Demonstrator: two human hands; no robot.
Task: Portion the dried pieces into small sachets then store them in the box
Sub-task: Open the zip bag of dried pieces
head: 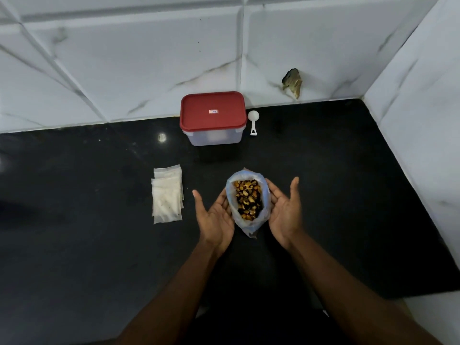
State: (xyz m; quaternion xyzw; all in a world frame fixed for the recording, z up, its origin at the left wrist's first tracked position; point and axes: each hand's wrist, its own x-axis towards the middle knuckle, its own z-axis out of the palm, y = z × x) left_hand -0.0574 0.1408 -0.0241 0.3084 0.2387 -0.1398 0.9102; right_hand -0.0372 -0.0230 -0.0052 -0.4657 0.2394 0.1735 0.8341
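The open bluish plastic bag (264, 195) of brown-yellow dried pieces (248, 199) stands mid-counter (99, 257), between the left hand (216, 216) and right hand (284, 210). Their spread, upturned palms cup its sides. Flat white sachets (167, 195) lie to the left, and the red-lidded clear plastic box (212, 118) sits at the counter's back edge.

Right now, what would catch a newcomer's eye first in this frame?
An open clear plastic bag of brown and yellow dried pieces sits centre-frame between the left hand and right hand, both open, palms up. Behind it stands a red-lidded clear plastic box with a white plastic scoop at its right; small translucent sachets lie stacked to the bag's left.
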